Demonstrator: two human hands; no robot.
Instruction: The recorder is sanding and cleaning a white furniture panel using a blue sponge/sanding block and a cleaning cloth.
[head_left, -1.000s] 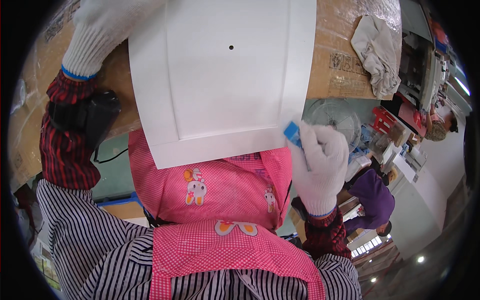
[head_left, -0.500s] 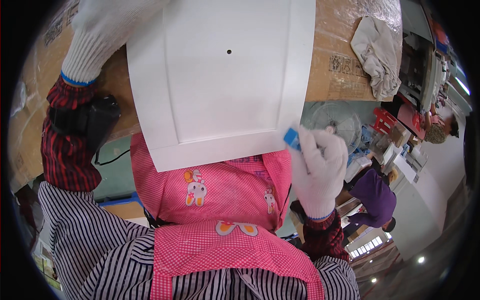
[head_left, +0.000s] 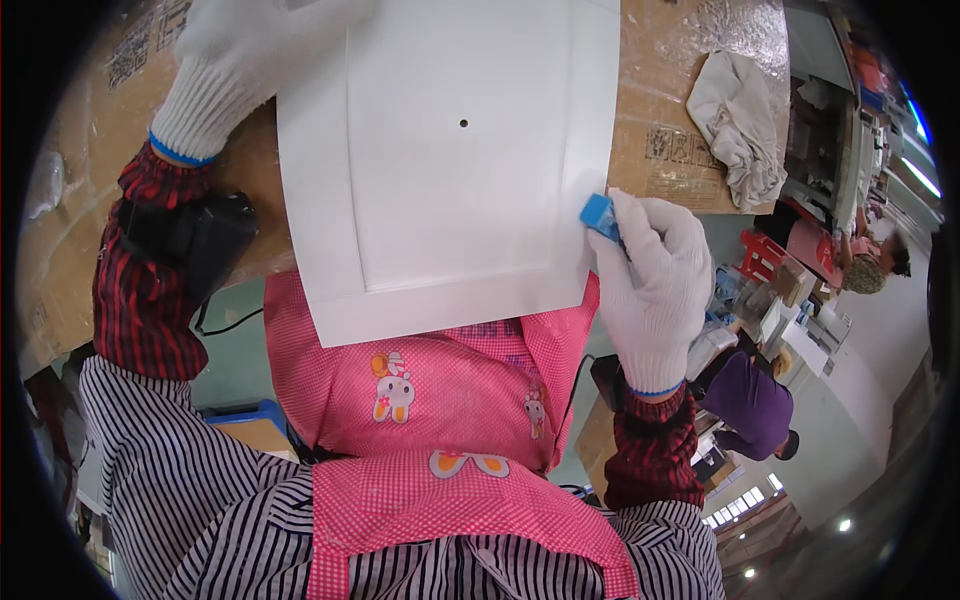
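Observation:
A white panel (head_left: 455,210), like a cabinet door with a recessed centre and one small hole, lies on the cardboard-covered table and overhangs its near edge toward my lap. My right hand (head_left: 655,270), in a white knit glove, is closed around a small blue block (head_left: 602,217) at the panel's right edge. The block's exact kind is unclear. My left hand (head_left: 235,60), gloved the same way, reaches over the panel's far left part. Its fingers run toward the top of the picture, and whether they grip anything is hidden.
A crumpled pale cloth (head_left: 738,130) lies on the table (head_left: 665,190) at the right. A black object (head_left: 215,240) is by my left forearm. Beyond the table are a red stool (head_left: 762,255) and a person in purple (head_left: 752,400), plus another person farther back.
My right hand and the blue block have moved away from me along the panel's right edge. The whole view has shifted slightly; my left hand still reaches over the panel's far left.

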